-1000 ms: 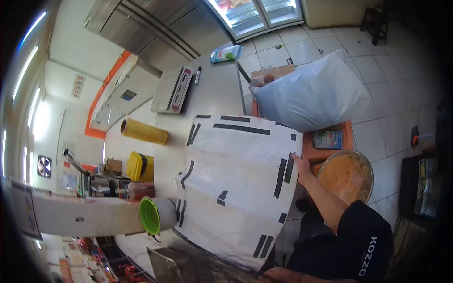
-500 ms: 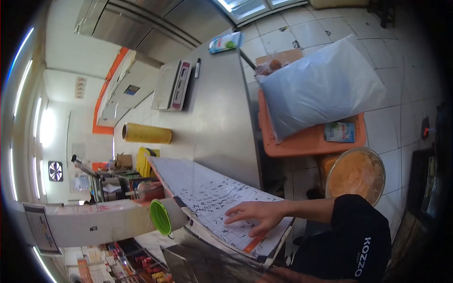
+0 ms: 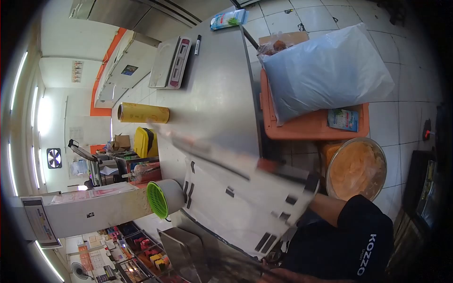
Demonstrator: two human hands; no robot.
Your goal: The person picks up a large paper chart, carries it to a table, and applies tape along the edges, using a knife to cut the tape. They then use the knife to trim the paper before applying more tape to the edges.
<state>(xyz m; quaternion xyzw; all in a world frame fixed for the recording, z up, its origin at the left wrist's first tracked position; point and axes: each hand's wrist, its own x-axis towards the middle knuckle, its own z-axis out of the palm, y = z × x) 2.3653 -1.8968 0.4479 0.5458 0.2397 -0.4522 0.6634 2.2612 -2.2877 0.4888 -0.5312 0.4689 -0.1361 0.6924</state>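
Observation:
A large white sheet [image 3: 231, 207] with black patches near its corners and middle stands tilted over the counter's near part. Its upper edge is smeared by motion, and a blurred red strip [image 3: 273, 166] shows there. My right forearm [image 3: 326, 206] reaches behind the sheet's near corner, which hides the hand and fingers. Low in the view, part of my left hand [image 3: 295, 275] shows, blurred and cut off at the bottom edge, close to the sheet's near side. A white tub holding a green basket [image 3: 157, 200] stands beside the sheet's far edge.
The steel counter [image 3: 217, 85] bears a scale [image 3: 177, 63], a black marker [image 3: 197, 45], a yellow film roll [image 3: 143, 113] and a pouch [image 3: 229, 20]. Alongside are an orange bin [image 3: 278, 127] under a filled plastic bag [image 3: 325, 70], and a bowl of orange mix [image 3: 356, 170].
The handwritten face that my right hand lay on has been lifted and turned; the side with black patches now shows. My right hand has gone behind the sheet.

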